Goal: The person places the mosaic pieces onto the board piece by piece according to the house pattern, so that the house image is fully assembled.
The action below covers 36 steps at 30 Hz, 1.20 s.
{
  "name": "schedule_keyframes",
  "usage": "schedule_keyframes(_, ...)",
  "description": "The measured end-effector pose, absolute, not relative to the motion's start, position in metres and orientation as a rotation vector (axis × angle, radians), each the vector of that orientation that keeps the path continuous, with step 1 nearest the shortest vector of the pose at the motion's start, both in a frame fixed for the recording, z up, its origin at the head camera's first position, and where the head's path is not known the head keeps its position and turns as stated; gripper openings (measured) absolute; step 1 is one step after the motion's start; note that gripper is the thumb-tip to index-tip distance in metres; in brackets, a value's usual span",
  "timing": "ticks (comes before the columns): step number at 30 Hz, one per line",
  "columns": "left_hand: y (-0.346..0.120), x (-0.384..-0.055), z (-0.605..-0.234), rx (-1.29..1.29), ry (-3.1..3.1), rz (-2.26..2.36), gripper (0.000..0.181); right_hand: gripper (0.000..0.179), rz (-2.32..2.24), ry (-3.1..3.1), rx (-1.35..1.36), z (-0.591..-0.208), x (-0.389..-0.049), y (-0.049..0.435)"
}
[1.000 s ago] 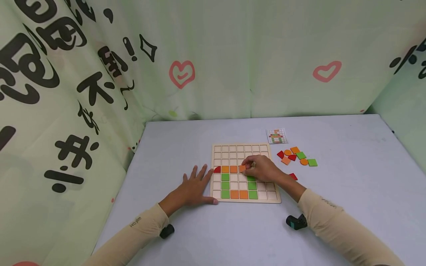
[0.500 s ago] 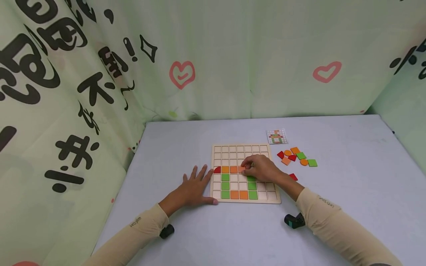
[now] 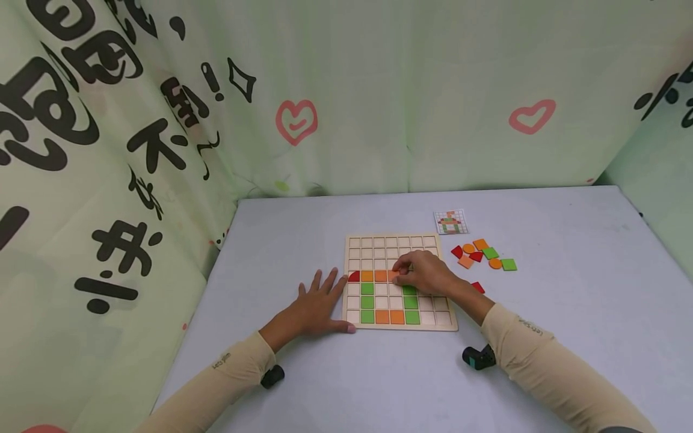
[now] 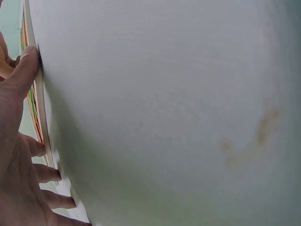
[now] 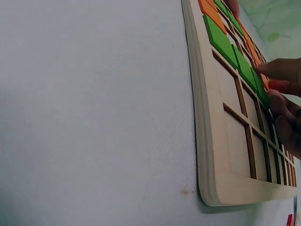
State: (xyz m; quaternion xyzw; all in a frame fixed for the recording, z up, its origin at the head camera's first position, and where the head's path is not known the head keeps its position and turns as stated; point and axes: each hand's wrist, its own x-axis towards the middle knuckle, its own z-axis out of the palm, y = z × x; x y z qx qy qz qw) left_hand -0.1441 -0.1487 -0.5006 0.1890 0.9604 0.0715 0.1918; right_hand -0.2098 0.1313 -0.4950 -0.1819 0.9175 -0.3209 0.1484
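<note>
A wooden grid board (image 3: 379, 236) lies on the table with green, orange and red tiles in some of its cells. My right hand (image 3: 425, 273) is over the board's middle, thumb and fingertips pinching an orange square tile (image 3: 393, 275) at the right end of a row. That row has a red quarter-round tile (image 3: 354, 276) at its left end and orange squares between. Green tiles (image 5: 218, 40) form two columns below. My left hand (image 3: 316, 307) is spread at the board's left edge, touching it; in the left wrist view the thumb (image 4: 26, 68) presses its side.
Several loose red, orange and green tiles (image 3: 495, 263) lie right of the board. A single red tile (image 3: 477, 287) lies closer to my right forearm. A small printed pattern card (image 3: 450, 222) is behind the board. A curtain (image 3: 406, 120) hangs behind the table.
The orange square under my right fingertips has gone from slightly raised to lying in line with its row. My right hand has shifted slightly left; the left hand stays in place.
</note>
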Motion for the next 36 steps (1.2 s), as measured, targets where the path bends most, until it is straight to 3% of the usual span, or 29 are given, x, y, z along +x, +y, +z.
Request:
schedule_keyframes(11,-0.148,-0.144,-0.499,0.535,2.702,0.201,0.114,0.032,-0.902,2.634,-0.533,-0.493,-0.207,0.137)
schedule_keyframes(21,-0.147,-0.143,-0.496,0.545,2.711,0.198,0.113,0.03,-0.936,2.697,-0.523,-0.488,-0.207,0.176)
schedule_keyframes(36,-0.149,-0.144,-0.502,0.549,2.711,0.191,0.114,0.037,-0.845,2.861,-0.189,-0.487,-0.209,0.248)
